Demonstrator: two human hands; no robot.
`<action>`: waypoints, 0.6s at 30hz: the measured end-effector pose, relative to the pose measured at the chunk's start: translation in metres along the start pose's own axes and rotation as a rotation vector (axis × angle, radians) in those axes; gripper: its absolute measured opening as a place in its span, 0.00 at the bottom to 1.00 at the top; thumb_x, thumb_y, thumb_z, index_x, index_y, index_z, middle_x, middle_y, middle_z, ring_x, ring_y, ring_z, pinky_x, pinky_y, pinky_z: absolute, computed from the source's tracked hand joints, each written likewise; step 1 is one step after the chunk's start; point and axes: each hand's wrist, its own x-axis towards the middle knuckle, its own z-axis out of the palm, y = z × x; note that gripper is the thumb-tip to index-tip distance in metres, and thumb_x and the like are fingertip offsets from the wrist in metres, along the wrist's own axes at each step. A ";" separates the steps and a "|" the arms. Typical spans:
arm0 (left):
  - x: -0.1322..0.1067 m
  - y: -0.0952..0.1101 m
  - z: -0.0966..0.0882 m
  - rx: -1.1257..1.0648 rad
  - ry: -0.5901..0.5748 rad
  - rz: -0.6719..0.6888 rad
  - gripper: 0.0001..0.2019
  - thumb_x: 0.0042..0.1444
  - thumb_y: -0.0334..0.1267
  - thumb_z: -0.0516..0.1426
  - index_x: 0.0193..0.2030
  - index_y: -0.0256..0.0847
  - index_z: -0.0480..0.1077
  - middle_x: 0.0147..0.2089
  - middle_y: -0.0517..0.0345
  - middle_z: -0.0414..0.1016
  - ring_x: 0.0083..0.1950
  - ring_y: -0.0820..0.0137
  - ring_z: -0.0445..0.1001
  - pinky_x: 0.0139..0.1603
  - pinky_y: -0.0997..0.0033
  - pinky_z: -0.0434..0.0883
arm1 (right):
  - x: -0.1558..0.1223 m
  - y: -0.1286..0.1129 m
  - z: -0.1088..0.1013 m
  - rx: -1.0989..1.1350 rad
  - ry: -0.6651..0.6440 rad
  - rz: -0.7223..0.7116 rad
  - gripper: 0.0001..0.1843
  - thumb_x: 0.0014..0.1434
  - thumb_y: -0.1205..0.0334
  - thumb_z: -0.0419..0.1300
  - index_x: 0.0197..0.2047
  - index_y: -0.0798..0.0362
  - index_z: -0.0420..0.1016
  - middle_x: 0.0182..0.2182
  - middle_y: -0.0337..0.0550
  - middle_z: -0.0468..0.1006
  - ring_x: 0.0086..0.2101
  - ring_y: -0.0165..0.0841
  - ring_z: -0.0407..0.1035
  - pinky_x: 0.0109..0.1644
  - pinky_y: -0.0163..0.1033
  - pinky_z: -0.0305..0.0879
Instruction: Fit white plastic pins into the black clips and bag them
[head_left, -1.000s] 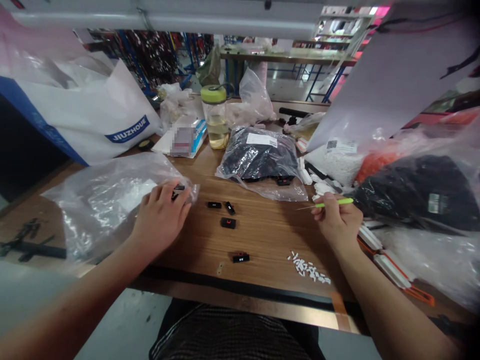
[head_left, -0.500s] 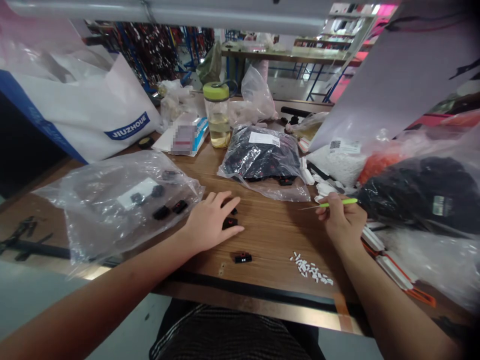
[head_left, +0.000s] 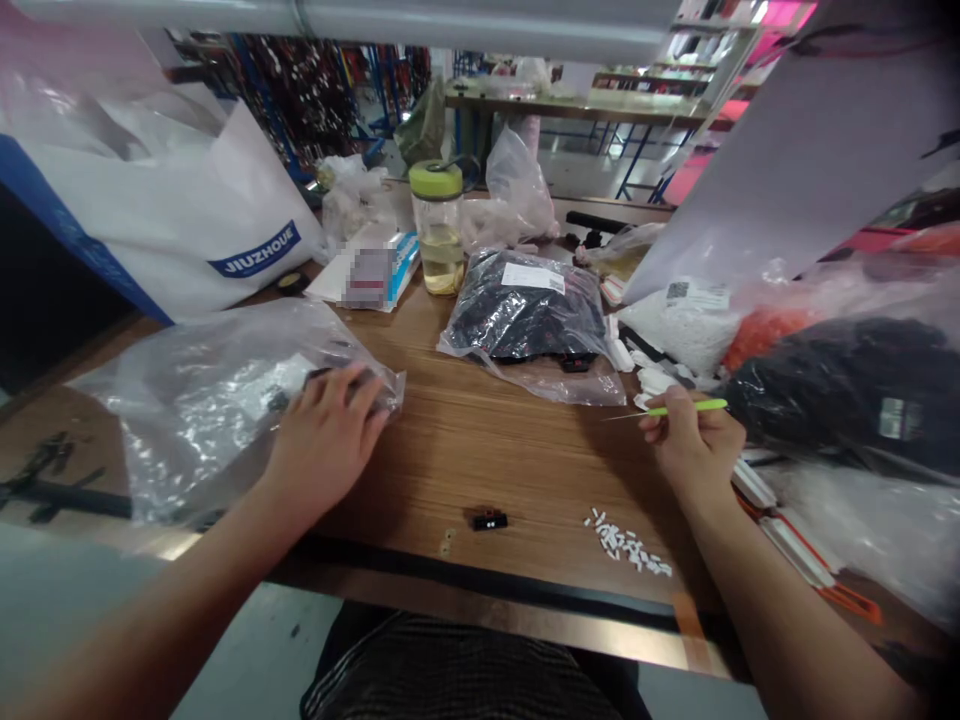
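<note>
- The left hand (head_left: 322, 440) lies palm down on a crinkled clear plastic bag (head_left: 225, 400) near the bag's open end, with the wrist low and the forearm reaching in from the lower left. Its fingers are curved over the film, and whether they grip anything through it cannot be told. Dark small parts show dimly under the film beside them.
- The right hand (head_left: 694, 440) is raised just above the bench edge, its fingers closed in a pencil grip on a slim green-handled pick (head_left: 686, 407), whose fine metal point aims left.
- On the wooden bench (head_left: 465, 450), between the hands and nearer the front edge, lies one small black plastic part (head_left: 487, 520) with a red mark. A loose scatter of small white pieces (head_left: 626, 545) sits just below the right hand.
- Behind them is a shiny bag of black parts (head_left: 525, 320) with a white label (head_left: 532, 278), its print too small to read.
- Farther back stand a jar with a lime-green lid (head_left: 439, 190) and a blue-and-white box (head_left: 371, 278), its front blurred.
- At the left, a white tote bag (head_left: 255, 250) reads "JIUZHOUE" in white on a blue band.
- At the right, a bag of white pieces (head_left: 671, 325) carries a QR-code label (head_left: 697, 293).
</note>
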 end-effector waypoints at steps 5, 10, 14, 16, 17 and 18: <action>-0.035 0.061 0.001 -0.477 -0.310 0.293 0.23 0.64 0.49 0.57 0.63 0.45 0.65 0.61 0.51 0.69 0.56 0.61 0.73 0.53 0.59 0.75 | 0.002 0.004 -0.001 -0.024 0.009 -0.002 0.20 0.60 0.46 0.62 0.28 0.55 0.77 0.17 0.36 0.73 0.15 0.26 0.64 0.19 0.32 0.60; -0.040 0.097 0.013 -0.430 -0.425 0.410 0.12 0.66 0.33 0.54 0.55 0.43 0.71 0.51 0.54 0.74 0.50 0.64 0.75 0.48 0.62 0.77 | 0.002 0.010 -0.003 -0.029 -0.019 -0.010 0.19 0.61 0.47 0.62 0.28 0.55 0.78 0.17 0.36 0.74 0.16 0.25 0.64 0.20 0.32 0.60; -0.028 0.045 0.006 -0.209 -0.284 0.218 0.13 0.67 0.29 0.50 0.53 0.41 0.71 0.50 0.50 0.75 0.47 0.60 0.77 0.43 0.60 0.78 | 0.001 0.008 -0.003 -0.016 -0.001 -0.007 0.20 0.61 0.47 0.61 0.28 0.55 0.77 0.17 0.36 0.73 0.16 0.26 0.64 0.20 0.32 0.60; -0.027 0.011 -0.001 -0.016 -0.087 -0.030 0.15 0.67 0.33 0.50 0.57 0.38 0.68 0.55 0.41 0.73 0.51 0.51 0.74 0.47 0.51 0.76 | 0.001 0.006 -0.002 0.003 0.016 -0.010 0.20 0.61 0.47 0.61 0.28 0.55 0.77 0.17 0.37 0.73 0.16 0.26 0.64 0.20 0.32 0.60; -0.028 -0.001 -0.003 0.046 -0.009 -0.103 0.18 0.67 0.36 0.50 0.62 0.36 0.65 0.60 0.37 0.69 0.55 0.47 0.72 0.51 0.46 0.74 | 0.002 0.006 -0.002 0.005 0.023 -0.012 0.21 0.62 0.46 0.60 0.28 0.55 0.77 0.17 0.37 0.73 0.16 0.27 0.64 0.20 0.33 0.60; -0.030 -0.008 -0.004 0.056 0.021 -0.126 0.21 0.67 0.39 0.51 0.65 0.35 0.61 0.63 0.36 0.66 0.59 0.45 0.69 0.54 0.43 0.72 | 0.003 0.006 -0.003 -0.007 0.027 -0.017 0.21 0.62 0.45 0.60 0.29 0.55 0.77 0.17 0.37 0.73 0.16 0.27 0.64 0.20 0.33 0.60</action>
